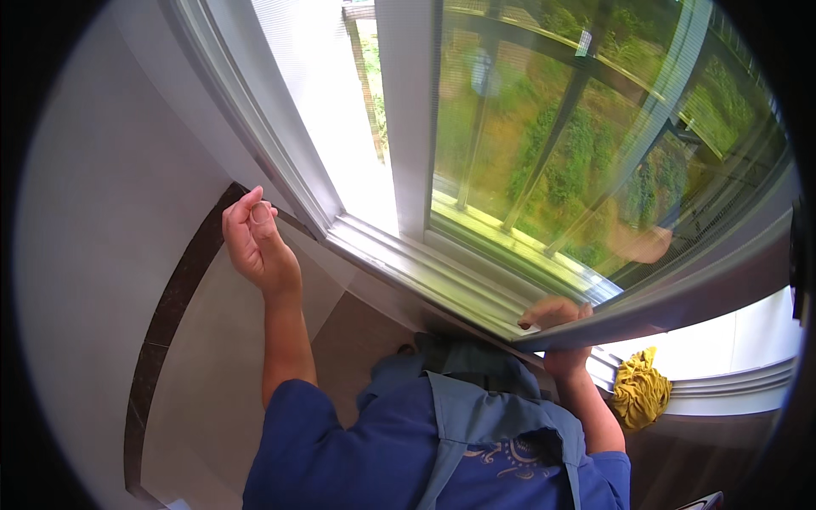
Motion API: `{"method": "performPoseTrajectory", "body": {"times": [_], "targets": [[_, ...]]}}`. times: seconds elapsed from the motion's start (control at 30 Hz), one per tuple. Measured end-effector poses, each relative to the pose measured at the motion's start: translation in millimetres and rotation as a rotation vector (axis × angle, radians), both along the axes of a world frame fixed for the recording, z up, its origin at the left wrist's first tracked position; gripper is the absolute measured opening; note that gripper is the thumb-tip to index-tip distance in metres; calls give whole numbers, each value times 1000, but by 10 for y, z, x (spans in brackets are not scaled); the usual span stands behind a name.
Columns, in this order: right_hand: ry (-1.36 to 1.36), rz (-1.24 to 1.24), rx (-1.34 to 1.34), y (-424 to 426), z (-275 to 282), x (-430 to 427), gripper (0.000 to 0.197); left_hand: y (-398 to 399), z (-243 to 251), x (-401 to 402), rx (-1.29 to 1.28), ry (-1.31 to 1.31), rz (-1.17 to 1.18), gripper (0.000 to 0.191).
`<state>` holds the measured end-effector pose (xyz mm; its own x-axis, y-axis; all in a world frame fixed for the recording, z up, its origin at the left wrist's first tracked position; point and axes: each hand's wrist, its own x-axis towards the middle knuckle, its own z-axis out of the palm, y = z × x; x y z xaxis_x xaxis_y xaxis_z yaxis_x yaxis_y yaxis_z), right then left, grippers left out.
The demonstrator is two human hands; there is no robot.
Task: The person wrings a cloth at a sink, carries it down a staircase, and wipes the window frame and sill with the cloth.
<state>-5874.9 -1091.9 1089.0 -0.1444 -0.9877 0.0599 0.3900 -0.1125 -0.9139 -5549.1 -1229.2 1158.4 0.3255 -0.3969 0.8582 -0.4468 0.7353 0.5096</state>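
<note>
My left hand (260,242) is raised beside the white window frame (280,153), palm turned up. Its fingers are loosely bent, with the thumb in front of them, and I see nothing in it. At the lower right, my right hand (564,319) grips the dark edge of a glazed window sash (637,319). The fingers curl over the edge and the palm lies below it. Just right of that wrist, a crumpled mustard-yellow cloth (641,390) rests on the window track.
White sill tracks (408,271) run along the window's bottom. Metal railings (554,140) and greenery show through the glass. At left are a pale wall (95,210) and a dark stone baseboard strip (166,319). Beige floor tile (210,382) lies below.
</note>
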Motion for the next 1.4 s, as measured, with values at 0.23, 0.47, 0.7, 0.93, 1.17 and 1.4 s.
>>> {"method": "performPoseTrajectory", "body": {"times": [0.23,0.47,0.7,0.93,1.17,1.4], "targets": [[665,-32,-294,-274,-314,-332,37,264,156,-705,-55,-150,-75,17],[339,-225,-125,256,104,-761,13,675,289,-1663,-470,-505,-383,32],[356,-582,-29,898,-139,-1719,19,981,240,-2146,-304,-492,-393,64],[905,-841,-34,1208,-197,-2170,13,1209,227,-2291,-96,-479,-228,99],[1597,-696,253,1414,-512,-2319,37,1134,285,-2475,-249,-534,-83,74],[1799,-650,409,1420,-577,-2333,35,1045,305,-2488,-297,-490,-73,77]]}}
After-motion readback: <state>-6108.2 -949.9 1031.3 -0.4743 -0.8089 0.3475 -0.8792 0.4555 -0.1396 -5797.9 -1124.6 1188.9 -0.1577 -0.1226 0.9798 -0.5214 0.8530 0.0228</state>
